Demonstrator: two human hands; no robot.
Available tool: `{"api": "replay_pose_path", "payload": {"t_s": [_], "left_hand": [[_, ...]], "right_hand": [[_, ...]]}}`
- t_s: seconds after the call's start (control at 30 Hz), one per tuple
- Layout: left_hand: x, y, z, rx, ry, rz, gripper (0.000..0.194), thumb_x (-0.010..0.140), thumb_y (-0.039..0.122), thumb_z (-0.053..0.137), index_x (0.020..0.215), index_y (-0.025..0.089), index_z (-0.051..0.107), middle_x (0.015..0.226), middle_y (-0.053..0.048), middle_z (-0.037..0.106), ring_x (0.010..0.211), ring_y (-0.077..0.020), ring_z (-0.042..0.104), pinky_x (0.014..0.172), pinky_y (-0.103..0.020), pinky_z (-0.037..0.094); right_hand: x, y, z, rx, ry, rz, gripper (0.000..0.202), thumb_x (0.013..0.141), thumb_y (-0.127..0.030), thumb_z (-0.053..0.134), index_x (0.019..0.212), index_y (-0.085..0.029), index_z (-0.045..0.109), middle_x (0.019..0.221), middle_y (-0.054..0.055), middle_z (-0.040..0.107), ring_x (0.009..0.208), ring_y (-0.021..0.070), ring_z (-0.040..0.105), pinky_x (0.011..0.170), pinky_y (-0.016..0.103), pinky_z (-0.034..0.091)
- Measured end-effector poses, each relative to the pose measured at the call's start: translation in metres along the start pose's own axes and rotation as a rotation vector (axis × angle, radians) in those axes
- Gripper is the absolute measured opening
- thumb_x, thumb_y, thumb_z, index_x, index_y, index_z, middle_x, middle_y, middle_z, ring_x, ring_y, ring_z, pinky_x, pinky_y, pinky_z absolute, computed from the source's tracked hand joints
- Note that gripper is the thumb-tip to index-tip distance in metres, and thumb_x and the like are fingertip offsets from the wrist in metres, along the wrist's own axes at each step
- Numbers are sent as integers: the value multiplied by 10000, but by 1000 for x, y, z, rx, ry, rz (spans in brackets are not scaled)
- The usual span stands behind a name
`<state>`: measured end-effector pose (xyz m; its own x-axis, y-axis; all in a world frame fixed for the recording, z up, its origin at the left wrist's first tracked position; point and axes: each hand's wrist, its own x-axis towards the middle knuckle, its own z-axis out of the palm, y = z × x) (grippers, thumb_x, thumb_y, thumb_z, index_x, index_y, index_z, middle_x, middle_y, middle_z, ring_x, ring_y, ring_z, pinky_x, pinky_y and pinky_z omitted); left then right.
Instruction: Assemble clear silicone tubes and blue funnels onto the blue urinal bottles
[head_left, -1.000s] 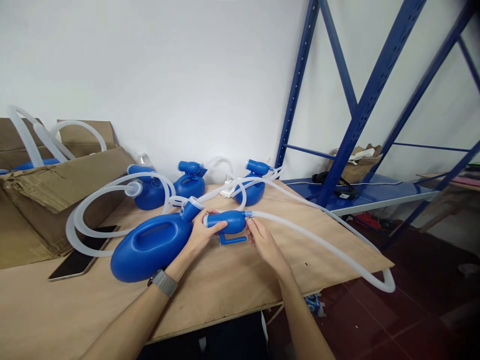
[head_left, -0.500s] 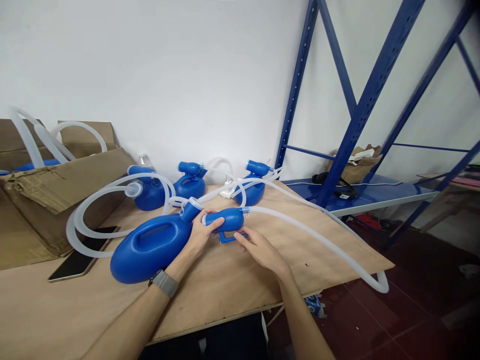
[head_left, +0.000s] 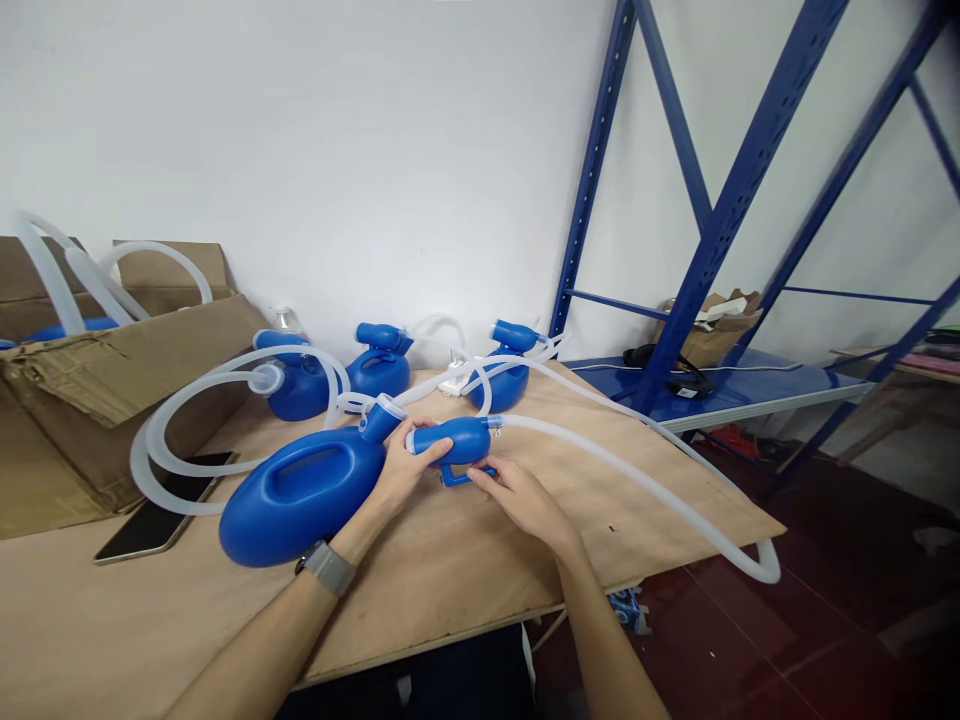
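Pale wood tabletop (head_left: 615,555) fronts a white wall (head_left: 300,150). Beside a large blue bottle (head_left: 300,522), the left hand (head_left: 405,468) grasps a blue bulb-shaped piece (head_left: 463,440); the right hand (head_left: 523,495) pinches the piece's hooked handle (head_left: 454,480).

Most fingers of the left grip (head_left: 400,468) are hidden behind the blue bulb (head_left: 465,442), and the fingers of the right grip (head_left: 529,502) cover part of the blue hook (head_left: 455,480). Both forearms (head_left: 259,640) are cut off at the near edge. At far left, the cardboard box (head_left: 142,365) runs out of view, its flap hiding most of the blue pieces (head_left: 84,327) inside. The red thing (head_left: 739,442) beneath the right-hand shelf (head_left: 772,380) is too dim to identify.
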<state>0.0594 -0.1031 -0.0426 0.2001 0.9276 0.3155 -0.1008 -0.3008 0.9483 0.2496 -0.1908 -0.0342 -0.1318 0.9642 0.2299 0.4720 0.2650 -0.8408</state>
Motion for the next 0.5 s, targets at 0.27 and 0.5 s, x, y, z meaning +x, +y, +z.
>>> {"api": "replay_pose_path", "payload": {"t_s": [0.27, 0.5], "left_hand": [[-13, 25, 3, 189, 38, 163, 456, 647, 445, 879, 978, 213, 667, 1038, -54, 676, 1022, -274, 638, 895, -380, 553], [-29, 86, -38, 417, 353, 404, 460, 674, 581, 815, 959, 244, 686, 957, -3, 698, 901, -266, 659, 863, -410, 544]], "right_hand": [[0, 1, -1, 42, 68, -9, 304, 977, -456, 567, 1043, -205, 725, 1020, 60, 750, 949, 265, 657, 866, 359, 471], [-24, -15, -33, 1, 180, 5, 339, 963, -490, 589, 1190, -254, 676, 1191, 71, 693, 1027, 246, 639, 882, 361, 498]]}}
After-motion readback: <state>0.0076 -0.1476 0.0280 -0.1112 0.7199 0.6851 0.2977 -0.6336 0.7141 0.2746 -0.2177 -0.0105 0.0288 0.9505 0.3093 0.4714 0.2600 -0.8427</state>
